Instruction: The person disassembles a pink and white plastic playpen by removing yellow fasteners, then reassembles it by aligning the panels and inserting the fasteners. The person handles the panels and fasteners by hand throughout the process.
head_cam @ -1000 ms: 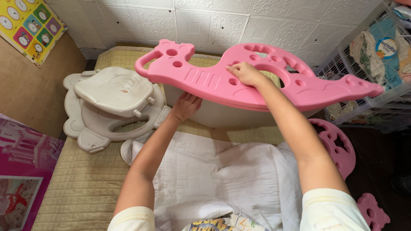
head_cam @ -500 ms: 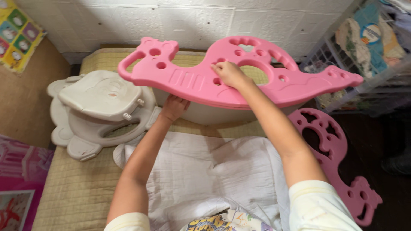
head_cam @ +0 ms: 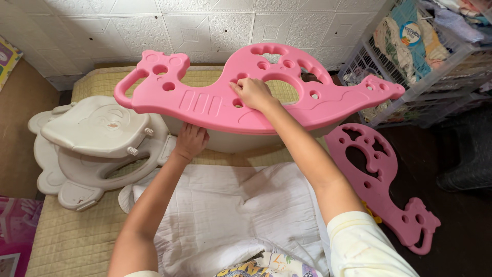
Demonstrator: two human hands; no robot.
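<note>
A large pink plastic animal-shaped panel (head_cam: pixel 205 102) with round holes lies across a cream plastic piece (head_cam: pixel 241 138) on the mat. My right hand (head_cam: pixel 252 92) presses on top of the pink panel, fingers at its holes. My left hand (head_cam: pixel 190 141) reaches under the panel's lower edge and touches the cream piece. Both arms stretch forward over a white cloth (head_cam: pixel 225 210).
Cream plastic toy parts (head_cam: pixel 92 149) are stacked at the left on a beige quilted mat (head_cam: pixel 72 236). A second pink panel (head_cam: pixel 382 179) lies on the dark floor at the right. Wire baskets with clothes (head_cam: pixel 420 46) stand at the back right. A white tiled wall (head_cam: pixel 154 25) is behind.
The view has shifted, so the pink panel sits lower and more central in frame. My hands keep the same places on the panel and the cream piece.
</note>
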